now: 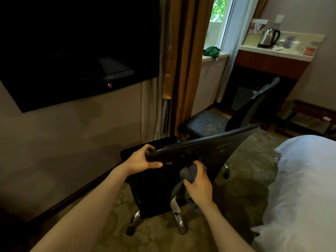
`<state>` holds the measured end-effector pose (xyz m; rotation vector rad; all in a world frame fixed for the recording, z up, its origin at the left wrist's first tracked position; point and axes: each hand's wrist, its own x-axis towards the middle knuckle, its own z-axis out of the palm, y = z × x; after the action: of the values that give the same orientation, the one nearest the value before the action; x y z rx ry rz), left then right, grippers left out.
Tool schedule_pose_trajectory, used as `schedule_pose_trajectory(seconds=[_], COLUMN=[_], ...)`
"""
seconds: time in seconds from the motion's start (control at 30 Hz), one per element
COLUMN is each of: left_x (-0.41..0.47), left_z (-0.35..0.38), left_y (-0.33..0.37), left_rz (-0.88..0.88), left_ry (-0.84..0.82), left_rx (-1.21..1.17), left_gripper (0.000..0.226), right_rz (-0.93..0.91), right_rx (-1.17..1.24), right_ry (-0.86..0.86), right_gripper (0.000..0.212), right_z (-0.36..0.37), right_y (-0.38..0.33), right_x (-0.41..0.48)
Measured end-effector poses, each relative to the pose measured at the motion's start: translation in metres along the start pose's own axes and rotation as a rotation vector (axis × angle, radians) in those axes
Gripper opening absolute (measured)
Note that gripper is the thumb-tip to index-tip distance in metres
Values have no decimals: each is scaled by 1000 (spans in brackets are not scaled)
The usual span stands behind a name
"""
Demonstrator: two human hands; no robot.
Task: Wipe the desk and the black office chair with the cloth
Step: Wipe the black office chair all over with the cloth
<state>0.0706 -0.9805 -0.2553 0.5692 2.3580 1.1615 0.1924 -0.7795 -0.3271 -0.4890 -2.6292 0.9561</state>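
Centre frame: office chair (200, 151); second chair (207, 122) behind it, right of curtain (183, 70). Upper left: television (72, 51). Lower right: bed (300, 188). Upper right: kettle (270, 36) on counter (283, 53).

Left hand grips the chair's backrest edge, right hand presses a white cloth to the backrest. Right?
Head view: the cloth is grey, not white. The left hand does grip the backrest edge; the right hand presses the cloth to it.
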Motion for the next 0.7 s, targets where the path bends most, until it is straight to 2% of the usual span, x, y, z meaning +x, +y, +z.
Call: schedule_pose_trajectory(seconds=[0.1, 0.23, 0.3, 0.37, 0.5, 0.6, 0.7], left_x=[-11, -28, -32, -32, -32, -33, -35], left_z=[4, 11, 15, 18, 20, 19, 23], left_y=[5, 19, 22, 23, 24, 21, 20], left_rz=[69, 212, 201, 152, 110, 121, 133], left_ry=[137, 309, 368, 399, 440, 437, 458], left_rx=[-30, -105, -115, -117, -126, -132, -164], left_gripper=[47, 27, 22, 17, 16, 16, 18], right_rz=[16, 13, 11, 13, -101, -298, -400], right_rx=[78, 360, 472, 518, 402, 211, 39], right_ry=[78, 345, 488, 543, 492, 468, 457], right_gripper=[65, 59, 57, 56, 51, 49, 53], right_z=[-27, -55, -58, -54, -30, -17, -18], right_y=[-9, -43, -61, -81, -115, -124, -119], right_x=[-2, -8, -7, -3, 2, -1, 1])
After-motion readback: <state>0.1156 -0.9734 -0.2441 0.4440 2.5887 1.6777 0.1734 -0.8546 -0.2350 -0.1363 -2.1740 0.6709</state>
